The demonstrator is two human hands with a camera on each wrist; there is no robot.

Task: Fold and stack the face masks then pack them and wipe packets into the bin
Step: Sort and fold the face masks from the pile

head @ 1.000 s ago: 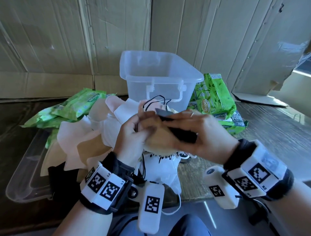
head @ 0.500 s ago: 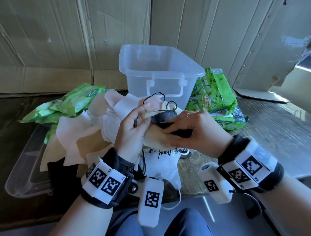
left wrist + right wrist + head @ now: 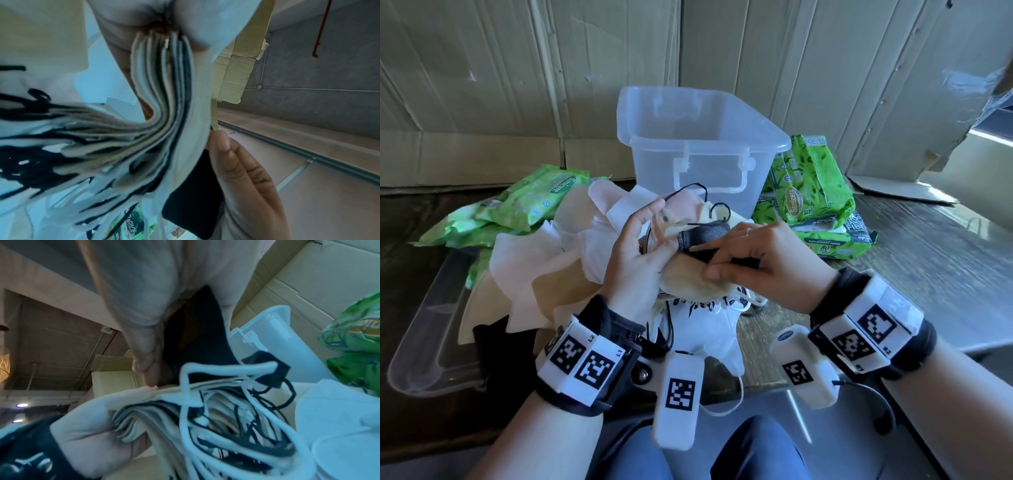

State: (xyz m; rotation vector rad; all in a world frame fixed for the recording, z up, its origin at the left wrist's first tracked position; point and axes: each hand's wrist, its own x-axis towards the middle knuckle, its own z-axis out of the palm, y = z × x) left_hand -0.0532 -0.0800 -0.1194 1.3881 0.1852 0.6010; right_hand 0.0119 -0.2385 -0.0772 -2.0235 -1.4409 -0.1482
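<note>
My left hand [image 3: 640, 250] grips a thick stack of folded face masks [image 3: 164, 100], beige, white and dark layers with their ear loops [image 3: 236, 402] dangling. My right hand [image 3: 743, 257] presses a dark grey mask [image 3: 705, 234] onto the top of that stack, its fingers curled over the black fabric [image 3: 197, 340]. Loose white and beige masks [image 3: 534, 267] lie heaped to the left. The clear plastic bin [image 3: 698, 144] stands just behind my hands. Green wipe packets lie at the left [image 3: 530, 202] and at the right [image 3: 811, 192] of the bin.
A clear bin lid [image 3: 431, 342] lies under the mask heap at the left. Cardboard sheets [image 3: 517, 85] line the back wall. A white printed mask [image 3: 705, 325] hangs over the table's near edge. Bare wooden tabletop [image 3: 928, 274] shows at the right.
The dark mask has been folded and laid closer onto the stack in my left hand. My right hand's fingers have shifted left over it, and both hands sit slightly lower.
</note>
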